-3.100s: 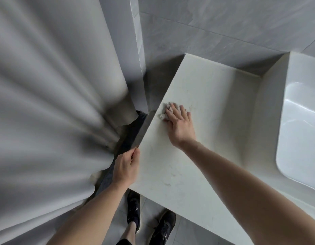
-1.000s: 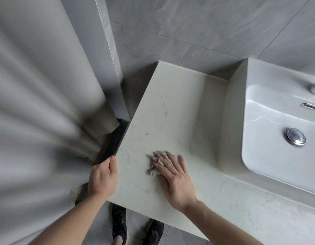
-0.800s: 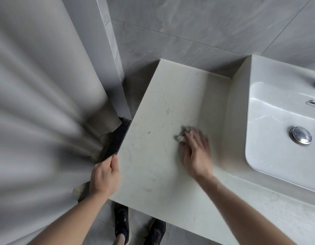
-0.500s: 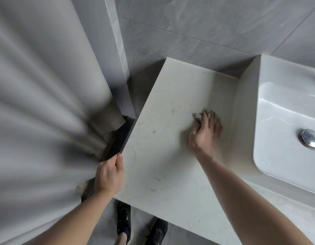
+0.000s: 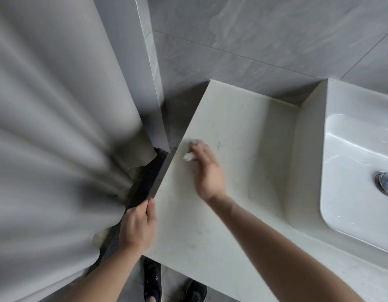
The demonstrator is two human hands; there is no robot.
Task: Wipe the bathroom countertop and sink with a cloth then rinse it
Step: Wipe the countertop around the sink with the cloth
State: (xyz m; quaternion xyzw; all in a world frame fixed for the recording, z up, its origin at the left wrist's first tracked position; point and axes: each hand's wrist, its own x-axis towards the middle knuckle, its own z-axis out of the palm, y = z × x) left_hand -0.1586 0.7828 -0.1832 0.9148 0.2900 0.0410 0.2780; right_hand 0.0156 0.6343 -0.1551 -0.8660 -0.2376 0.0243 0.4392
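A pale stone countertop (image 5: 243, 131) runs from the grey wall toward me. My right hand (image 5: 207, 173) lies flat on it near its left edge and presses a small crumpled white cloth (image 5: 189, 154), which shows under the blurred fingertips. My left hand (image 5: 137, 225) grips the counter's left front edge, thumb on top. The white sink (image 5: 352, 162) sits to the right, with a chrome drain plug (image 5: 385, 185) in its basin.
A grey shower curtain (image 5: 53, 138) hangs close on the left, beside a grey tiled wall corner (image 5: 152, 68). Grey wall tiles (image 5: 265, 35) back the counter. My dark shoes (image 5: 152, 282) stand on the floor below the counter's front edge.
My right hand has swept the cloth left across the counter, from near the sink side to the left edge. My left hand stays on the counter's edge.
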